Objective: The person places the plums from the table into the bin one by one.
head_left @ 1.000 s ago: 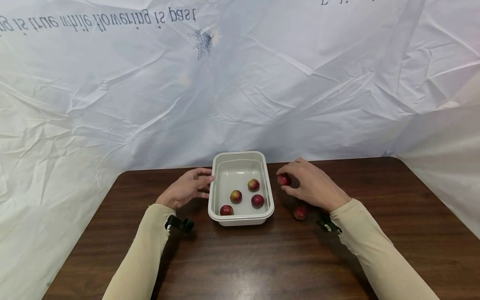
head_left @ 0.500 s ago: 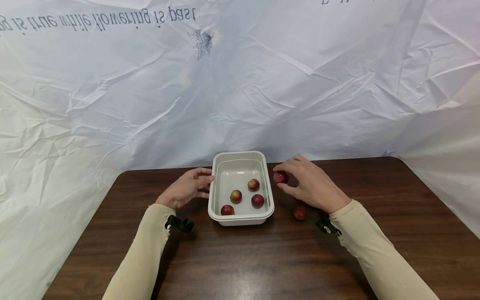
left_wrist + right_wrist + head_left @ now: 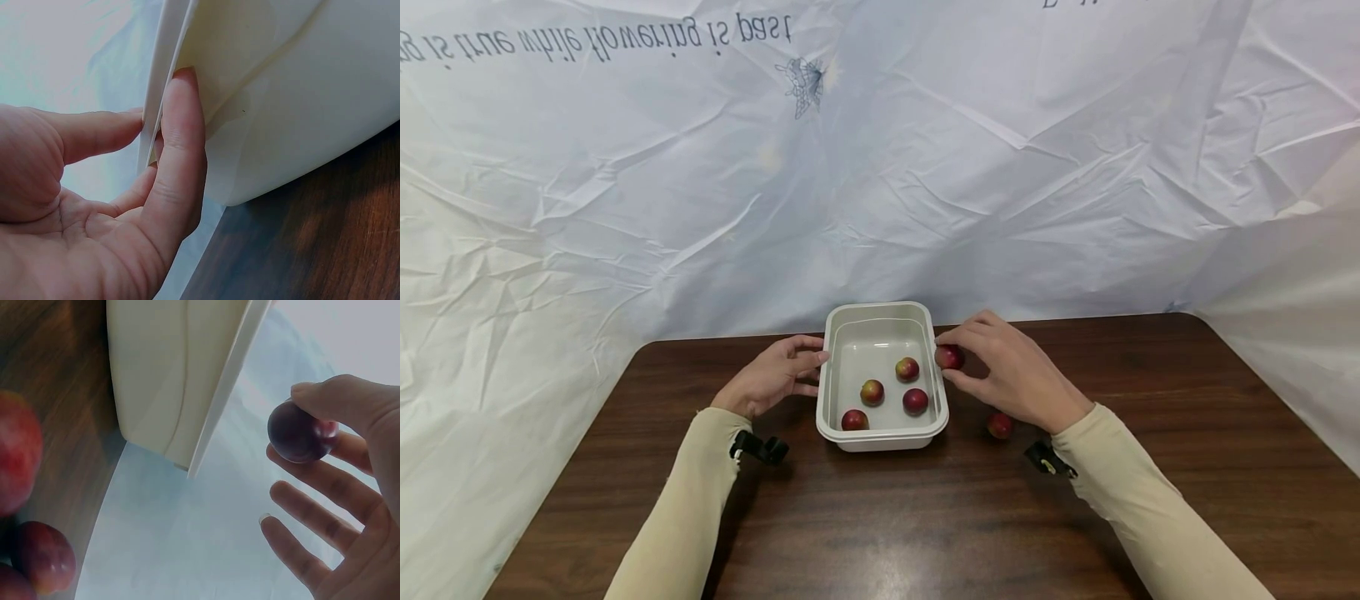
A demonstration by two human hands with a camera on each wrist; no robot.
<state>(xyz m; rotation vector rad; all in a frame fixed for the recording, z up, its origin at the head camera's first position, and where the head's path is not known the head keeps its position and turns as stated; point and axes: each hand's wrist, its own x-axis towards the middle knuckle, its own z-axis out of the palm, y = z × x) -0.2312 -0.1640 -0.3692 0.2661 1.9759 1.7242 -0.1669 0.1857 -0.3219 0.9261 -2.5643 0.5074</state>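
A pale plastic tub (image 3: 880, 440) stands near the table's back edge, with several red-yellow plums (image 3: 872, 392) lying apart on its floor. At its left side my left hand (image 3: 772, 375) pinches the rim; the left wrist view shows the thumb on one face of the rim (image 3: 164, 62) and the fingers on the other. My right hand (image 3: 1011, 367) holds a dark red plum (image 3: 950, 357) between thumb and fingers, just outside the tub's right rim. In the right wrist view that plum (image 3: 302, 432) is raised, and the other fingers are spread.
A plum (image 3: 999, 426) lies on the brown wooden table (image 3: 880, 517) below my right hand. More plums (image 3: 45, 557) show at the left of the right wrist view. A wrinkled white sheet (image 3: 880, 167) hangs behind the table.
My right hand has lifted the plum slightly and carried it left to the tub's right rim. My left hand has stayed at the left rim.
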